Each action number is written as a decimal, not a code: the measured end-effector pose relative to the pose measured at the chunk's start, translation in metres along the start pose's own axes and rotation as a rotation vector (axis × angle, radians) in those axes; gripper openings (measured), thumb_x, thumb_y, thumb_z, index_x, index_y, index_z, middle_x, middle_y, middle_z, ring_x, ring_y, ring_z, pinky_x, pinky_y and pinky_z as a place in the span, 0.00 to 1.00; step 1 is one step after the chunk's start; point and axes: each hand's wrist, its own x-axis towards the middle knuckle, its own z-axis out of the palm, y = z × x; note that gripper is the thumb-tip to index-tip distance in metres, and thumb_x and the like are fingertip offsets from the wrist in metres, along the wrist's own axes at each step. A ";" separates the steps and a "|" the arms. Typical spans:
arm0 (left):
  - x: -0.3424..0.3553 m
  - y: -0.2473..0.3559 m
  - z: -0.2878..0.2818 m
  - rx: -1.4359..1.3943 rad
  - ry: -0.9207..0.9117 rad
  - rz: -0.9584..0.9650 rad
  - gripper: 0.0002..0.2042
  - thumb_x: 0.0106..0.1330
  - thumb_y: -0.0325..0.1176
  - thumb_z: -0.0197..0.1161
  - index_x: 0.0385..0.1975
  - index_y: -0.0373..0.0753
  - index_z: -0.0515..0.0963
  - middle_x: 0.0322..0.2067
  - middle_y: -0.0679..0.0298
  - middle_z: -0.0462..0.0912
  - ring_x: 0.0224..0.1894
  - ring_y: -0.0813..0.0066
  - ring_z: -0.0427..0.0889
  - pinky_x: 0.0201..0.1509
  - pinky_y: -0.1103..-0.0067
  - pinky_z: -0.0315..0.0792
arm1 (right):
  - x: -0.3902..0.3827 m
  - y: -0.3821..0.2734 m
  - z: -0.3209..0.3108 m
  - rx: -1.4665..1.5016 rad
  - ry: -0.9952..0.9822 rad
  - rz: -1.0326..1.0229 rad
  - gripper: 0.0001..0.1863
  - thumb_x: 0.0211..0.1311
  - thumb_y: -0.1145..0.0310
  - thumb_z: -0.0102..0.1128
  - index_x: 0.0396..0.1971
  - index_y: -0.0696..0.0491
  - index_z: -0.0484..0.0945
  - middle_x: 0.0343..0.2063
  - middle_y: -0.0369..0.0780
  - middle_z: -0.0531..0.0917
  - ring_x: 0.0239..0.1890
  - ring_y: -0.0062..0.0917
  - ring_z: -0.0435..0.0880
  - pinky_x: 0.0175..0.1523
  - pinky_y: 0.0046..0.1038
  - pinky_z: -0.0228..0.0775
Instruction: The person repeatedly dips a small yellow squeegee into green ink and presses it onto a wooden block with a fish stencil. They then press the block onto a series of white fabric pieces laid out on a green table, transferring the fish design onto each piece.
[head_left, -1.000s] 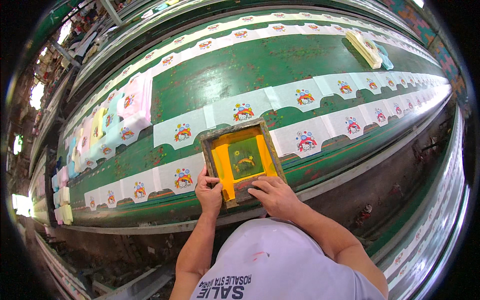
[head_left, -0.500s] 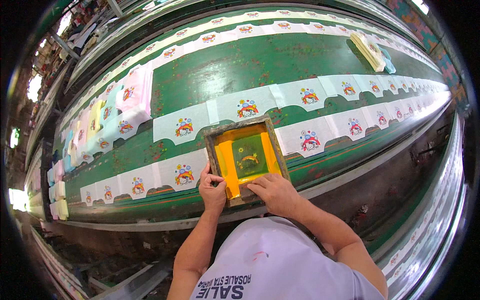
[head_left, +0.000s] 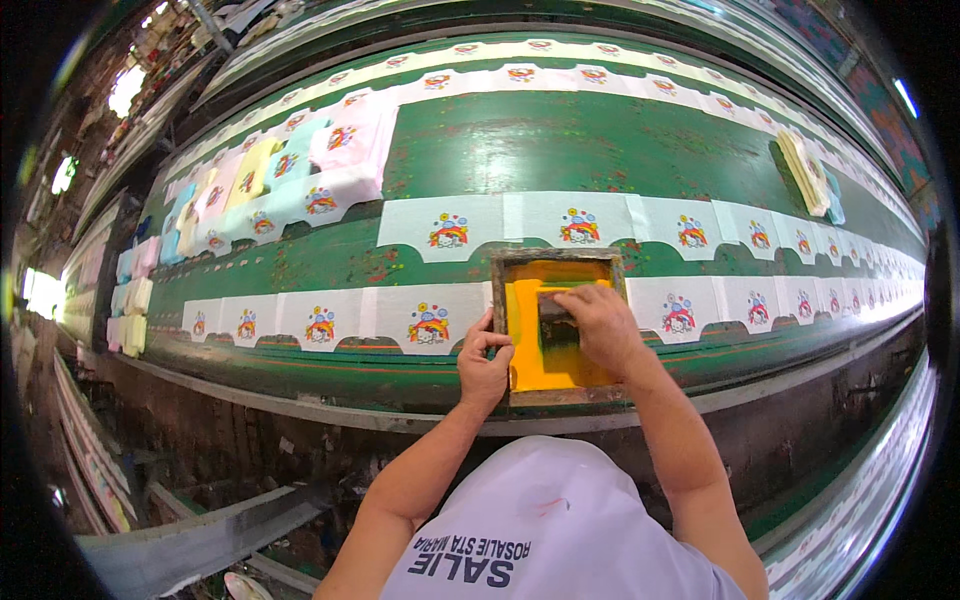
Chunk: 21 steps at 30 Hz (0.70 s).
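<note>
On the long green table (head_left: pixel 480 145), a rectangular wood-framed yellow screen (head_left: pixel 526 345) is gripped at one side by the left hand (head_left: pixel 484 366), a dark flat squeegee (head_left: pixel 558 322) by the right hand (head_left: pixel 606 328).

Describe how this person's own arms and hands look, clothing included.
The left hand and right hand are ungloved, with no ring or watch discernible. Both forearms are bare of sleeves. The shirt is pale lavender-white, with dark lettering and a small reddish mark on the front.
</note>
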 end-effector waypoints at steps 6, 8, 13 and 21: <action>0.001 -0.003 0.000 -0.083 -0.010 -0.022 0.10 0.70 0.16 0.69 0.47 0.34 0.88 0.78 0.39 0.77 0.80 0.53 0.78 0.81 0.65 0.71 | 0.037 0.015 -0.007 0.049 0.051 0.018 0.30 0.58 0.86 0.68 0.62 0.51 0.87 0.57 0.44 0.90 0.63 0.47 0.86 0.70 0.47 0.78; 0.001 -0.003 0.000 -0.081 -0.005 -0.017 0.10 0.70 0.16 0.69 0.47 0.34 0.88 0.78 0.39 0.77 0.79 0.54 0.78 0.80 0.65 0.72 | 0.038 0.014 -0.005 0.040 0.034 0.013 0.30 0.57 0.87 0.67 0.61 0.51 0.88 0.57 0.43 0.90 0.62 0.48 0.86 0.69 0.47 0.78; 0.000 -0.001 0.002 -0.022 0.007 0.035 0.08 0.70 0.17 0.70 0.45 0.35 0.88 0.78 0.38 0.77 0.78 0.55 0.80 0.78 0.66 0.73 | -0.001 -0.009 -0.001 0.027 0.027 -0.034 0.29 0.54 0.86 0.68 0.58 0.53 0.89 0.55 0.43 0.90 0.60 0.48 0.86 0.67 0.48 0.78; 0.000 0.003 0.000 0.016 -0.001 0.031 0.09 0.70 0.18 0.71 0.46 0.36 0.88 0.78 0.38 0.77 0.78 0.51 0.79 0.81 0.62 0.70 | -0.065 -0.062 -0.007 0.052 -0.008 -0.021 0.30 0.52 0.81 0.74 0.59 0.51 0.89 0.56 0.39 0.89 0.60 0.44 0.87 0.67 0.47 0.79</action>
